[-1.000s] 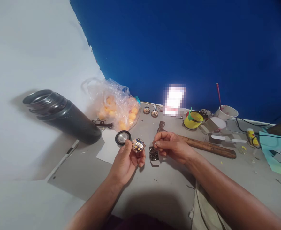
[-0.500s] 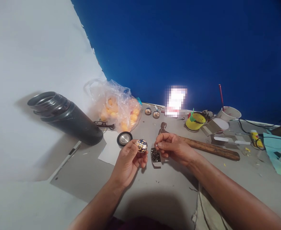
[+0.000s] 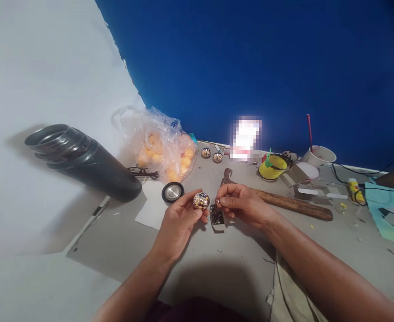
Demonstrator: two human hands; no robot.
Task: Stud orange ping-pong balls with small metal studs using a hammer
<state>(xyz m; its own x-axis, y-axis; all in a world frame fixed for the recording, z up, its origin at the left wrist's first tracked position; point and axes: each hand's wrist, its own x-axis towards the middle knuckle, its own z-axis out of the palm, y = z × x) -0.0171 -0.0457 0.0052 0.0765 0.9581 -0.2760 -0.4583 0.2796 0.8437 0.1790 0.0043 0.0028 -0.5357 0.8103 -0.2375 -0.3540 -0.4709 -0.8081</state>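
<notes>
My left hand (image 3: pixel 178 223) grips a small ball covered in shiny blue and gold pieces (image 3: pixel 201 201) at its fingertips. My right hand (image 3: pixel 242 206) is pinched shut on a tiny pale piece I cannot make out, a short way right of the ball. Between and just below the two hands a small open box of dark, glittering bits (image 3: pixel 216 217) lies on the grey table (image 3: pixel 217 264).
A dark flask (image 3: pixel 83 161) lies on its side at left, its round cap (image 3: pixel 172 192) on white paper. A plastic bag of orange balls (image 3: pixel 163 150), two decorated balls (image 3: pixel 211 155), a hammer (image 3: pixel 284 203), a yellow tin (image 3: pixel 271 167), cups and cables crowd the back.
My left hand has carried the decorated ball a little to the right, closer to my right hand's pinched fingers. The right hand has stayed nearly still.
</notes>
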